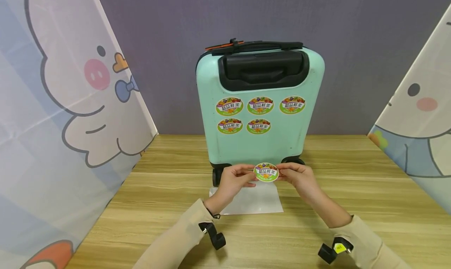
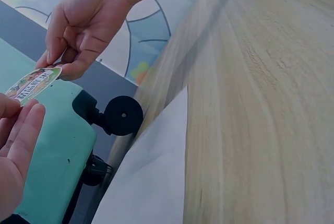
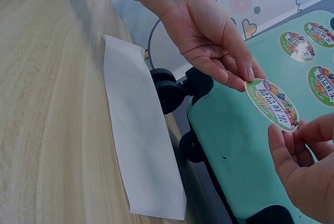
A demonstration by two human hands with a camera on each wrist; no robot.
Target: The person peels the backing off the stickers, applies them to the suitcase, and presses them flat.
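Between my two hands an oval fruit sticker [image 1: 266, 172] is held up by its ends, its printed side facing me. My left hand [image 1: 237, 179] pinches its left end, and my right hand [image 1: 297, 176] pinches the right end. Just behind stands a mint-green suitcase [image 1: 282, 139], upright, with a black recessed handle. Stuck on its face are several matching oval stickers [image 1: 258, 126]: three in the upper row, two in the lower row under the left and middle ones. In the right wrist view the sticker [image 3: 272, 105] appears flat, with fingertips at both ends.
A white sheet of paper [image 1: 251, 200] lies on the wooden table [image 1: 169, 206] below my hands, in front of the suitcase. Black wheels [image 2: 123, 115] support the suitcase. A grey wall [image 1: 158, 65] rises behind, with cartoon-printed cloths [image 1: 28, 143] on both sides.
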